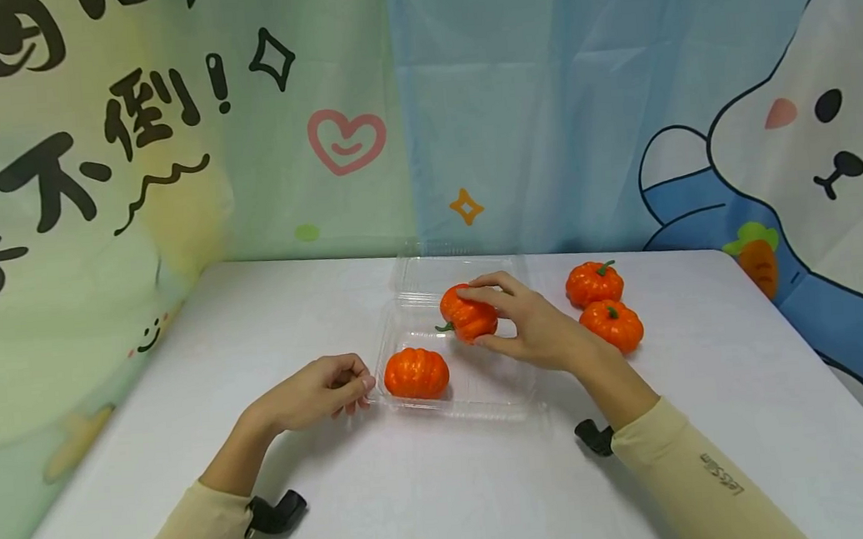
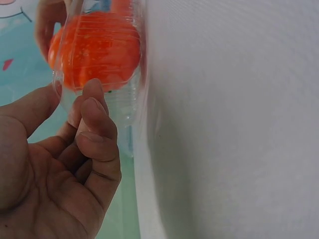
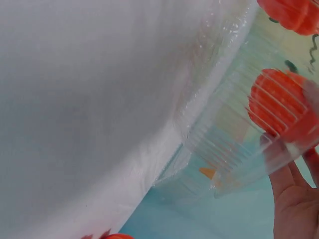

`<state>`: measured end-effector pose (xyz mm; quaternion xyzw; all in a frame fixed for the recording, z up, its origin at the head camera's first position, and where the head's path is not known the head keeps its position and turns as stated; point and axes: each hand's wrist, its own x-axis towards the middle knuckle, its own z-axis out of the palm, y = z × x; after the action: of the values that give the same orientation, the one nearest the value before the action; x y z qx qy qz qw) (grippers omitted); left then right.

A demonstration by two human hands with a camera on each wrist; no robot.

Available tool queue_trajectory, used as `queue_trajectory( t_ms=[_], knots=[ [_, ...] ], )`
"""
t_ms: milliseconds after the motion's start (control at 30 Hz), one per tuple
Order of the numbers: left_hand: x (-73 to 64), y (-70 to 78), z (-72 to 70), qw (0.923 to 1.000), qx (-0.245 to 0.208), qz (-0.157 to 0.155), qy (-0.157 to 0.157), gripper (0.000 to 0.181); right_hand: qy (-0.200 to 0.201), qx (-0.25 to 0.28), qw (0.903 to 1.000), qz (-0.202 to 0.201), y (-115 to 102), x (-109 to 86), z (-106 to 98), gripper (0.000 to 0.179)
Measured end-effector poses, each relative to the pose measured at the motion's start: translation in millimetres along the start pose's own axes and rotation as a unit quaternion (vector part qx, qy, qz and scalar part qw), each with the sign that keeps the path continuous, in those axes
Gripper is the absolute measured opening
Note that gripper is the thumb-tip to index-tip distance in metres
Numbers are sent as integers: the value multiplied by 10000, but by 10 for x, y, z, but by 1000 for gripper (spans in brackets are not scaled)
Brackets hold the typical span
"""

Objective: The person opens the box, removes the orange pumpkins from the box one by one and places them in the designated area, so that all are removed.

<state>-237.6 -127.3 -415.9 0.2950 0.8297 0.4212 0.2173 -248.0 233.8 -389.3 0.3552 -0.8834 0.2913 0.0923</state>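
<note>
At eight o'clock, left fingers [image 2: 99,117] pinch the box [image 1: 487,378]; right fingers [image 1: 489,295], a pumpkin [image 1: 466,313]. Head view alone clearly shows three o'clock's pair [image 1: 612,328].

We note a white table [image 1: 455,497] with a creased cloth backdrop [image 1: 516,88] rising behind its far edge and along its left side. Cloth is pale yellow-green at left, blue at right. Prints logged: black lettering [image 1: 143,114], a pink heart [image 1: 348,148], an orange star [image 1: 466,208], and, at right, a white cartoon animal [image 1: 784,153] in blue with a carrot [image 1: 759,267]. We see soft-edged shadows on the table.
</note>
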Motion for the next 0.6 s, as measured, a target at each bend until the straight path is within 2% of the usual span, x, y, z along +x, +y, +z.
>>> queue_trajectory(
  t_ms=[267,600],
  knots=[
    [3,10,-4,10000,3,30,10,22,109,0,9999,-94,-48,-47,-97,68],
    [0,21,-7,10000,-40,17,-22,21,492,-219,9981,-314,-27,-128,-175,71]
  ],
)
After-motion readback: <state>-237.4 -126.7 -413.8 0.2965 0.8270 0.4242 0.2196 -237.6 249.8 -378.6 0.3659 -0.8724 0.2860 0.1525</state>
